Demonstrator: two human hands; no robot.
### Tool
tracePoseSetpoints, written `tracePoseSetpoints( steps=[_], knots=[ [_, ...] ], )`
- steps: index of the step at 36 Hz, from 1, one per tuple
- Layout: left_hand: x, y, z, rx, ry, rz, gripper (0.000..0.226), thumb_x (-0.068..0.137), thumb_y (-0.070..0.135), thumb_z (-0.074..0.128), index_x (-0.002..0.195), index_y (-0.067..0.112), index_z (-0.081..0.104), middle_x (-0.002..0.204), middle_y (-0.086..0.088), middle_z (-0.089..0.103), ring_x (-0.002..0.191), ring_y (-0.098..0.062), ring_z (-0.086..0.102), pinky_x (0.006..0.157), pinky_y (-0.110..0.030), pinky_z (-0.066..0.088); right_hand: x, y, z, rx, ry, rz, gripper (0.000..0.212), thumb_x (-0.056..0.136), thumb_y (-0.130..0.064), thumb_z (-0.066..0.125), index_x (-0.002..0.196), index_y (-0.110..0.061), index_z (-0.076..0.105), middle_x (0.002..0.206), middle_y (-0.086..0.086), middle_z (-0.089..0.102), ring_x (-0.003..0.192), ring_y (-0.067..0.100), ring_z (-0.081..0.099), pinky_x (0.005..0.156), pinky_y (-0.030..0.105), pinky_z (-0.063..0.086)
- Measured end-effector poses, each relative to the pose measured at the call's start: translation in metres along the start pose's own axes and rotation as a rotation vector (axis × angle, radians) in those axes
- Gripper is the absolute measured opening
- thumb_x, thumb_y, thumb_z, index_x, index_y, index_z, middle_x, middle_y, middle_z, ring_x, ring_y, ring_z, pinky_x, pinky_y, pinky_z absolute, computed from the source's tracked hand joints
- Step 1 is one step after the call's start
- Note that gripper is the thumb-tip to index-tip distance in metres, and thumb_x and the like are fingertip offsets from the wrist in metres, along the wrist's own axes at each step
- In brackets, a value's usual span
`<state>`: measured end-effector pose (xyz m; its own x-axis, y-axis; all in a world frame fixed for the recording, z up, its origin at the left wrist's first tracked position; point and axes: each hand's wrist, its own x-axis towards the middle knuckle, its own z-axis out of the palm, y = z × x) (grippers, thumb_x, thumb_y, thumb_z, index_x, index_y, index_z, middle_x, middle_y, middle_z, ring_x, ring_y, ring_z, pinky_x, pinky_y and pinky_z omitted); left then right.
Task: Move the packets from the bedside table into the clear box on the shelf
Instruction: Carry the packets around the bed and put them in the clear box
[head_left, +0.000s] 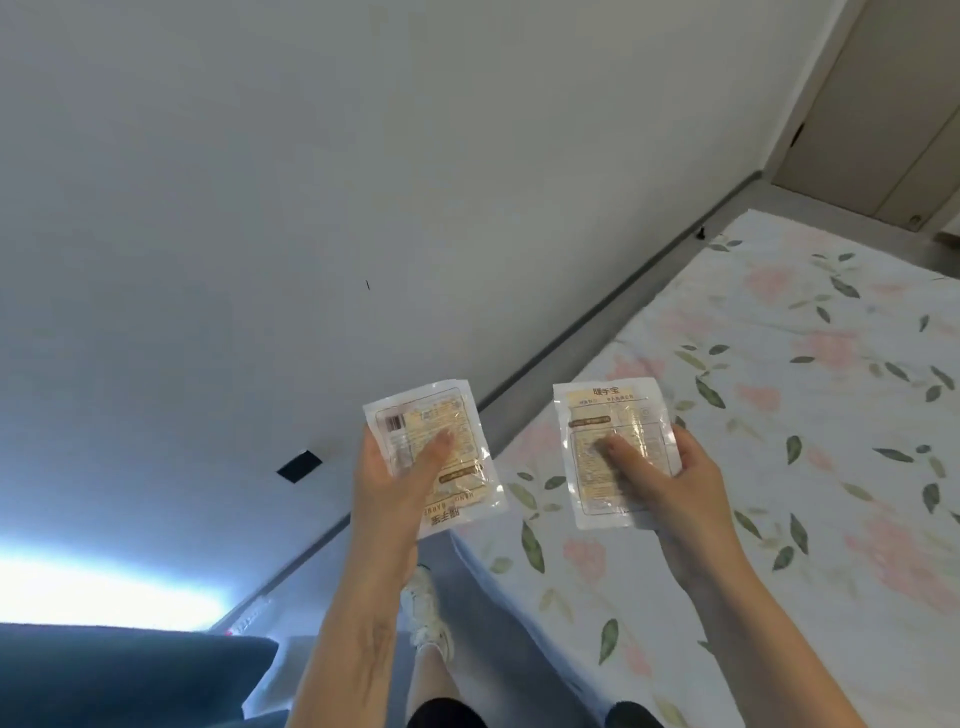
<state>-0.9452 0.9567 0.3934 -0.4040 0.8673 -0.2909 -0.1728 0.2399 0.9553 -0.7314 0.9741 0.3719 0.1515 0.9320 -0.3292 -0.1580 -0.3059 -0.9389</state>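
The left hand (387, 483) pinches one packet (434, 457), thumb on its face and fingers behind, holding it flat and clear of the floor, presumably for carrying. The right hand (670, 480) grips a second packet (615, 452) the same way, above the edge of the bed (779, 415). The bedside surface, shelf and clear box are out of view. The packets' small print is unreadable.

Two bare forearms, no sleeves to the frame edge, left hand (387, 483) and right hand (675, 483) without rings or watch, short plain nails, black shorts (447, 714) at the thighs, one white lace-up sneaker (427, 613), bare shin above it
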Motion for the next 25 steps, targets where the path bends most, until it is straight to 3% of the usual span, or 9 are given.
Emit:
tracePoseSetpoints(
  steps=[5,11,14,25],
  knots=[
    [0.085,0.027,-0.036,0.031,-0.041,0.024,0.035,0.078,0.015,0.073,0.109,0.024,0.058,0.094,0.003,0.074,0.083,-0.017,0.073,0.064,-0.038,0.060,0.054,0.001,0.077,0.034,0.045,0.004,0.043,0.071,-0.026,0.078,0.110,-0.014,0.063,0.094,0.004,0.075,0.077,0.021,0.073,0.063,0.034,0.056],
    [0.185,0.069,-0.070,0.123,-0.148,0.044,0.032,0.079,0.013,0.074,0.104,0.024,0.059,0.091,0.004,0.074,0.078,-0.014,0.073,0.058,-0.030,0.058,0.112,-0.014,0.157,0.112,0.169,-0.034,0.047,0.069,-0.028,0.077,0.112,-0.017,0.063,0.098,0.003,0.074,0.084,0.025,0.072,0.077,0.041,0.057],
    [0.227,0.088,-0.076,0.139,-0.175,0.061,0.031,0.080,0.013,0.073,0.105,0.025,0.059,0.089,0.006,0.074,0.076,-0.011,0.072,0.055,-0.024,0.056,0.134,-0.021,0.184,0.133,0.204,-0.039,0.052,0.063,-0.032,0.076,0.111,-0.015,0.063,0.099,0.006,0.073,0.085,0.027,0.071,0.076,0.040,0.056],
    [0.331,0.117,-0.048,0.121,-0.294,0.066,0.031,0.080,0.013,0.073,0.103,0.029,0.059,0.096,0.007,0.072,0.084,-0.011,0.072,0.068,-0.034,0.059,0.191,-0.049,0.222,0.122,0.353,-0.072,0.029,0.077,-0.022,0.076,0.103,-0.020,0.062,0.098,0.000,0.073,0.084,0.019,0.072,0.070,0.032,0.057]
  ],
)
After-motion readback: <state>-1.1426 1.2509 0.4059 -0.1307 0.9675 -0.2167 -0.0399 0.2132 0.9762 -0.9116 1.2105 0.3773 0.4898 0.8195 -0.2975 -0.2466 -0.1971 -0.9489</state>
